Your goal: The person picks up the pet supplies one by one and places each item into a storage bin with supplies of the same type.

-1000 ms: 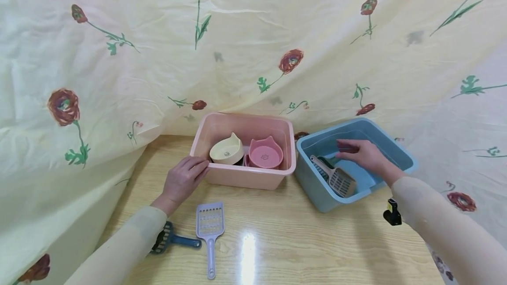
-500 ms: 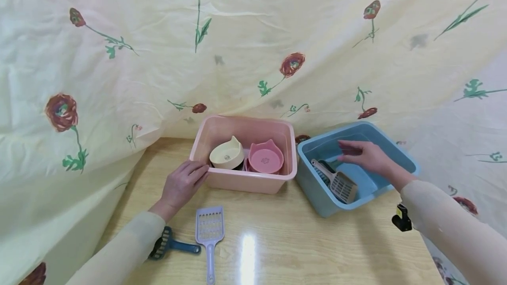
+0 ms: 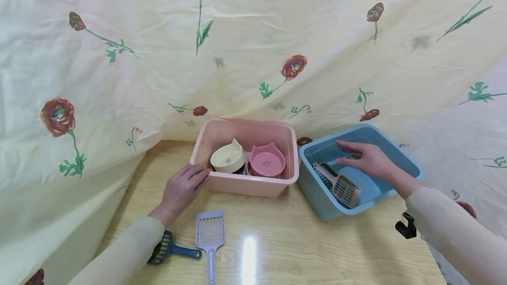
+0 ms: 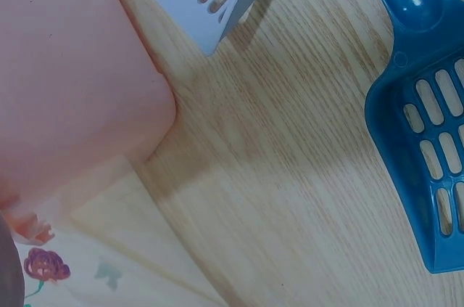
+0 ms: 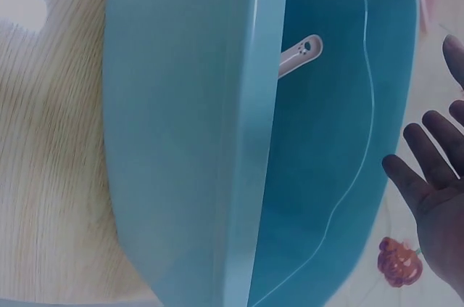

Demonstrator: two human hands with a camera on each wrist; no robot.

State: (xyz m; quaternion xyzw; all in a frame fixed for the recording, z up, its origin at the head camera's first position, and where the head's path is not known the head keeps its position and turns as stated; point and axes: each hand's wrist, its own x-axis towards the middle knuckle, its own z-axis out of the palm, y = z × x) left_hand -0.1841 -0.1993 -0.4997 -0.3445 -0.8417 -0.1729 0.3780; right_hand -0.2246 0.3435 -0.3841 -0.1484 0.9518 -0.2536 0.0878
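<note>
In the head view my left hand point(image 3: 183, 190) rests on the front left corner of the pink bin point(image 3: 245, 184), fingertips at its rim. Inside that bin are a cream cat-eared bowl point(image 3: 227, 157) and a pink cat-eared bowl point(image 3: 267, 160). My right hand point(image 3: 370, 159) hovers over the blue bin point(image 3: 321, 199), its fingers extended, thumb apart and nothing between them. A beige slotted litter scoop point(image 3: 345, 190) lies in the blue bin, over darker green scoops that it partly hides. In the right wrist view the beige scoop's handle point(image 5: 308, 48) shows inside the bin.
On the wooden table point(image 3: 301, 250), a lavender litter scoop point(image 3: 211, 230) lies in front of the pink bin. Beside it is a dark blue litter scoop point(image 3: 184, 252), partly behind my left sleeve. Flowered cloth point(image 3: 245, 34) hangs behind both bins.
The head view has tilted up slightly, so everything sits lower. My right thumb and fingers have spread a little further apart over the blue bin. My left hand stays at the pink rim.
</note>
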